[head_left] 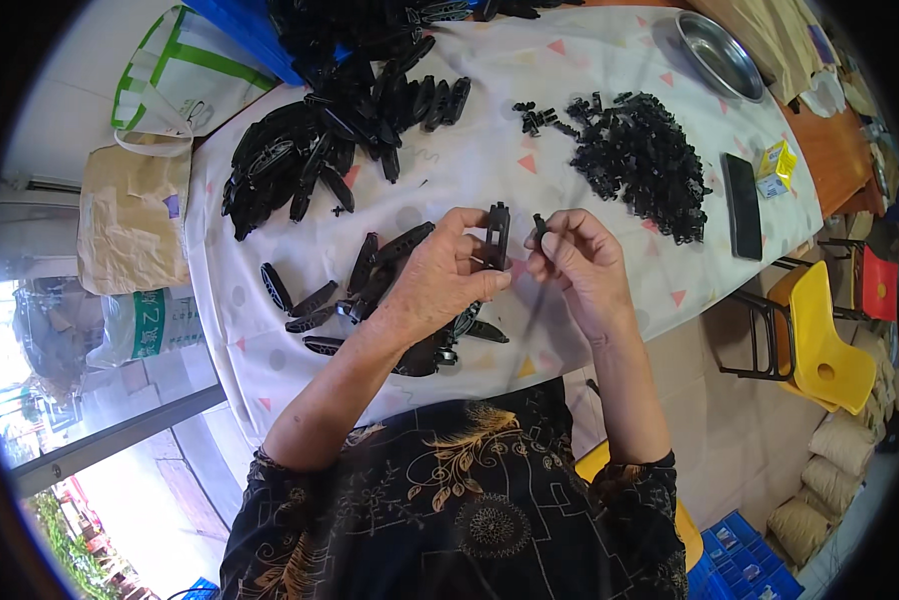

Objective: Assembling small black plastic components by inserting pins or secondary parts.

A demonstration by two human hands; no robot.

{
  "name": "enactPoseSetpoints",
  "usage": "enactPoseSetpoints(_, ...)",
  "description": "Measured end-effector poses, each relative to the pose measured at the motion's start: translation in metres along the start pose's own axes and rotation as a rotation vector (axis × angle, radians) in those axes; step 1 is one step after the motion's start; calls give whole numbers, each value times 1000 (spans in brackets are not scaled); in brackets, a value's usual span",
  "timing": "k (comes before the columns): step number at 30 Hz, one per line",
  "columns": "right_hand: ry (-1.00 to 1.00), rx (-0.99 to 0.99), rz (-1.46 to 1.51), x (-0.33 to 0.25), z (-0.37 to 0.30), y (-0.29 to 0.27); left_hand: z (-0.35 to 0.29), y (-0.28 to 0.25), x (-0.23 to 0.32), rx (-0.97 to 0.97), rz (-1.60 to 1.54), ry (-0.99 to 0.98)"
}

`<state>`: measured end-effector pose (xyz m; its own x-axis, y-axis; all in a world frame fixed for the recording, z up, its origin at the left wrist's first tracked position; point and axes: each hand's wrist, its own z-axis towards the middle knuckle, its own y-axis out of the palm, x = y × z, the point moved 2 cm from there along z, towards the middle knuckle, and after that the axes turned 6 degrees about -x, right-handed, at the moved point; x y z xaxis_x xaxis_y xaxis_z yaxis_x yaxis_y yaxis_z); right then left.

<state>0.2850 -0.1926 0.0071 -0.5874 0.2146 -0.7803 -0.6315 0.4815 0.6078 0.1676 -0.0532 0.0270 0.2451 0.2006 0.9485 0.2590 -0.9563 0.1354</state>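
Between the thumb and fingers of my left hand (435,275) a long black plastic part (498,236) with a slot through it is held upright. Just to its right, my right hand (585,260) pinches a small black plastic piece (540,226), apart from the long part. Under and around my left forearm lie several loose elongated black parts (363,262). A big heap of similar black parts (290,150) spreads over the far left of the table. To the far right sits a pile of small black pieces (640,160), with a few strays (536,118) beside it.
A patterned cloth covers the table (450,150). A metal bowl (720,55), a dark phone (741,205) and a yellow box (776,168) are along the right side. A blue crate (235,35) stands behind the left heap. Yellow chair (830,340) at right; paper bag (135,215) at left.
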Motion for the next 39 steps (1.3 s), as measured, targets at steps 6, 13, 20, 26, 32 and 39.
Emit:
enactPoseSetpoints(6, -273, -179, -1089, -29, -6, 22, -1, -3, -6, 39, 300, 36)
enactPoseSetpoints(13, -548, -430, -1578, -40, 2, 40, -6, 3, 3, 21, 694, 123)
enactPoseSetpoints(20, -452, -564, -1706, -42, 14, 47, -8, 0, 11, -80, 734, 26)
enactPoseSetpoints(26, -513, -502, -1652, -36, 31, 49, -5, -12, -2, 43, 680, 132)
enactPoseSetpoints(32, 102, -123, -692, -11, 39, 35, 1, -17, -2, 114, 262, 75)
enactPoseSetpoints(39, 103, -74, -236, 25, 51, 30, 13, -25, 0, 14, 193, 109)
